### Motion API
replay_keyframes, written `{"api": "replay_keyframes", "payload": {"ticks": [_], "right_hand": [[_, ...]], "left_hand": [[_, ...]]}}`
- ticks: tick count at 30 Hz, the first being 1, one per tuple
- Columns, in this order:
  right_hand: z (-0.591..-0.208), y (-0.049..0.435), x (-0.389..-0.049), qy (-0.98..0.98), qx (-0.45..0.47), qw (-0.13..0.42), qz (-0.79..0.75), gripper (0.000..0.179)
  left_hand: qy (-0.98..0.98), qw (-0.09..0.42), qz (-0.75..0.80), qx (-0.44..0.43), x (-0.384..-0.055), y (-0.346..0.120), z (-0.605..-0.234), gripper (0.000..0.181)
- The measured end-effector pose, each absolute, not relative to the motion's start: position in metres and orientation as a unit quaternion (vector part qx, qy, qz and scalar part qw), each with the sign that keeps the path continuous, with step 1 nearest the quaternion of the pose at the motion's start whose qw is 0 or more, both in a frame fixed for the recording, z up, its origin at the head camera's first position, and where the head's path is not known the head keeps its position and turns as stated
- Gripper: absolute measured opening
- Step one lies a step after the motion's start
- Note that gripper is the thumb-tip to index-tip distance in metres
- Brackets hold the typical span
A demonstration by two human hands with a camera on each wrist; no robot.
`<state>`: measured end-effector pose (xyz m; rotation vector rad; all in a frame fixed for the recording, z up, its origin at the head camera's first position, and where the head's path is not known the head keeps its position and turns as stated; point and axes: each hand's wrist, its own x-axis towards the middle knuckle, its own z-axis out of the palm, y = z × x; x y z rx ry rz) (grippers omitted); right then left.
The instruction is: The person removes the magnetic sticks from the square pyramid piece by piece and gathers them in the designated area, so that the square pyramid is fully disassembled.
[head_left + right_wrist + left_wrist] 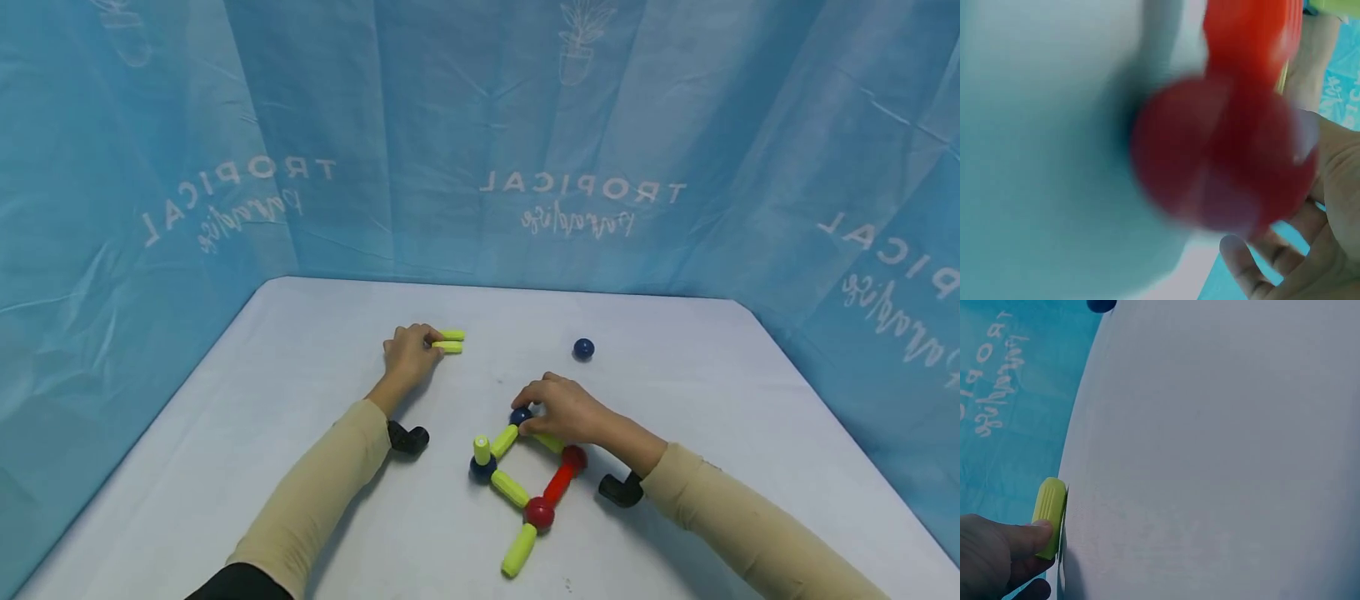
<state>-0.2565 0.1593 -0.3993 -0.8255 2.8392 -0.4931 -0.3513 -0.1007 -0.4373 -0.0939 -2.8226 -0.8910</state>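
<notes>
At the back left of the table, my left hand (412,353) pinches a yellow-green magnetic-style rod (452,347); the left wrist view shows the thumb against its ribbed side. A second yellow-green rod (453,335) lies right beside it. My right hand (566,407) grips a dark blue ball (521,416) with thumb and fingers, at the far corner of a four-sided frame. Yellow-green rods, a red rod (557,486), red balls (539,513) and another dark blue ball (483,468) form that frame. One short rod (482,450) stands upright on the left ball.
A loose dark blue ball (583,349) sits farther back on the white table (360,533). One rod (519,551) sticks out from the frame toward the front. Blue printed curtain (465,108) surrounds the back and sides. Black wrist mounts (408,438) hang under both forearms.
</notes>
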Motion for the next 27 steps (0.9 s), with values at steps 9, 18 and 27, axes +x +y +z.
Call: {"api": "replay_keyframes", "payload": {"ticks": [9,18,27], "right_hand": [[-0.408,0.159,-0.242,0.971,-0.173,0.02,-0.166,0.03],[-0.413,0.158,-0.221,0.979,-0.129,0.002,-0.157,0.031],[-0.405,0.147,-0.224,0.963,-0.195,-0.006,-0.184,0.043]], "left_hand": [[-0.959,0.096,-0.267,-0.025,-0.361,-0.097,-0.434,0.021],[-0.965,0.084,-0.249,-0.025,-0.364,-0.092,-0.435,0.021],[-0.964,0.086,-0.253,-0.019,-0.365,-0.09,-0.434,0.021]]}}
